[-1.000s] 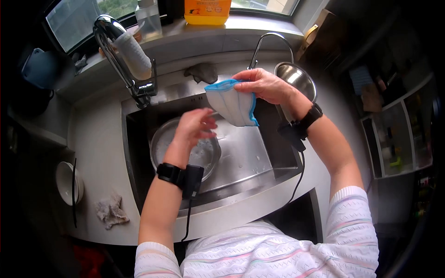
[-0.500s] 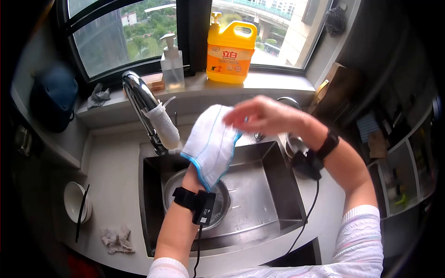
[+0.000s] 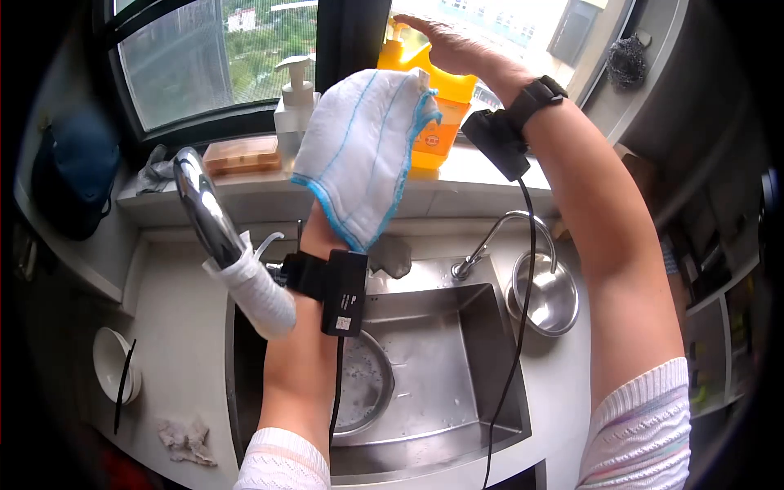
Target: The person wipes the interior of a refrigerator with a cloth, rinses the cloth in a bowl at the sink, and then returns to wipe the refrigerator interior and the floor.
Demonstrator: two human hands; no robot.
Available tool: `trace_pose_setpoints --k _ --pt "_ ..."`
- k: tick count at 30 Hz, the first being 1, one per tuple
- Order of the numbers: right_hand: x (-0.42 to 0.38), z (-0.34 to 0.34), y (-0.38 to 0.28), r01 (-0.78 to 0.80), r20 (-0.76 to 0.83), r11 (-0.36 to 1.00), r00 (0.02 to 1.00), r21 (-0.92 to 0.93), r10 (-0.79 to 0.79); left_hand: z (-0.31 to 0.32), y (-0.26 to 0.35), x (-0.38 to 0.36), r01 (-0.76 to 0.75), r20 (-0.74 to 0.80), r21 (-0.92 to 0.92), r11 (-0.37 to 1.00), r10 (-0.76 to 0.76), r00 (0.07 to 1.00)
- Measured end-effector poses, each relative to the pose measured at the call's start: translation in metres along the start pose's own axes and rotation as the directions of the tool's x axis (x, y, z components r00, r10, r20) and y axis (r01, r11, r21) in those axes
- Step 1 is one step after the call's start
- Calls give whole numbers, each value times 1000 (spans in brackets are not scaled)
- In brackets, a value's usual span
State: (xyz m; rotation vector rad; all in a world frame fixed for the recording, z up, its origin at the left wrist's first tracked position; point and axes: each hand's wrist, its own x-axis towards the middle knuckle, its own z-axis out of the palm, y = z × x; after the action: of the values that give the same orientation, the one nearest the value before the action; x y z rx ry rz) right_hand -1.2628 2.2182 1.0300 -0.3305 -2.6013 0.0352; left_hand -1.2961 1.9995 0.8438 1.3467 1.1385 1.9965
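A white dishcloth with blue edging is draped over my left hand, hiding its fingers; only the wrist shows below it. This hand is raised in front of the windowsill. Beyond the cloth stands a yellow jug of dish soap, partly covered by it in this view. My right hand reaches over the jug with its fingers stretched out, the fingertips right at the pump head. Below both arms, a round metal basin sits in the steel sink, partly hidden by my left forearm.
A chrome faucet with a white wrapped spout rises at left. A clear pump bottle stands on the sill. Right of the sink are a thin tap and metal bowls. White bowls with chopsticks and a crumpled rag lie left.
My right hand has left the cloth and moved up to the jug's pump. My left hand, under the cloth, has risen toward the jug. The view has shifted.
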Motion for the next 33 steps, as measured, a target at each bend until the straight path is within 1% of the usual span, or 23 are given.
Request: trace_pose_setpoints --k 1,2,4,5,6,8,9,10,13,16,17,19,20,22,23,24,26,27,28,30,31,32,33 --pt "6 8 9 0 -1 994 1000 108 0 -1 2 7 58 -11 -179 982 -61 998" --pt "8 12 13 -3 3 994 1000 110 3 0 5 14 106 -21 -282 953 -117 993" --pt "11 12 15 99 -81 995 992 -8 -100 2 12 28 180 -40 -483 857 -227 973" --pt "10 6 10 59 -67 998 996 28 -57 -4 2 35 92 -49 -164 982 -102 994" --pt "3 -14 5 98 18 993 995 63 -99 -10 -10 39 37 -16 28 999 -36 999" --pt "9 -14 3 -19 56 997 998 78 15 -19 -26 49 -107 51 400 910 95 994" --pt "7 -15 5 -35 108 991 994 133 21 -17 -32 49 -117 45 473 873 109 993" --pt "6 -12 4 -42 111 990 993 135 27 -19 -34 52 -118 40 486 866 113 993" --pt "10 0 9 -47 87 992 996 117 37 -22 -32 63 -67 15 390 918 66 998" --pt "2 3 12 136 -33 990 990 34 -135 -24 -28 75 -31 -2 287 957 32 999" --pt "-4 3 5 139 -33 990 990 33 -138 -24 -27 79 -18 -6 248 968 20 1000" --pt "-14 2 -9 21 -97 999 995 -39 -24 -22 -23 86 2 -11 159 987 0 1000" --pt "-11 3 -10 21 -99 999 995 -42 -25 -21 -20 85 17 -17 101 995 -15 1000" --pt "-2 17 -3 -60 -74 963 994 264 82 -15 -13 79 40 -22 -37 999 -40 999" --pt "2 13 -5 21 -85 976 996 216 -3 -14 -9 71 60 -23 -97 993 -63 998" --pt "-3 7 -3 25 -91 975 996 220 -5 -11 -5 65 83 -23 -172 982 -88 996" --pt "-26 -12 -12 -118 -210 992 970 44 124 -4 4 42 133 -14 -320 938 -145 989" --pt "-36 -17 -18 -208 -224 972 947 110 228 0 10 27 164 -7 -390 906 -181 983" --pt "-36 -11 -18 -100 -419 993 900 66 119 4 14 9 200 0 -457 867 -225 974" --pt "-85 -11 -23 -43 -235 917 961 397 146 12 25 -35 272 17 -579 769 -321 947" --pt "-115 -2 -36 -140 -77 794 971 591 228 16 32 -60 312 36 -633 708 -376 926" --pt "-146 8 -50 -251 97 628 958 737 268 21 40 -85 348 55 -681 644 -429 902" --pt "-177 27 -56 -390 288 463 916 796 278 25 47 -111 377 73 -722 580 -479 875"
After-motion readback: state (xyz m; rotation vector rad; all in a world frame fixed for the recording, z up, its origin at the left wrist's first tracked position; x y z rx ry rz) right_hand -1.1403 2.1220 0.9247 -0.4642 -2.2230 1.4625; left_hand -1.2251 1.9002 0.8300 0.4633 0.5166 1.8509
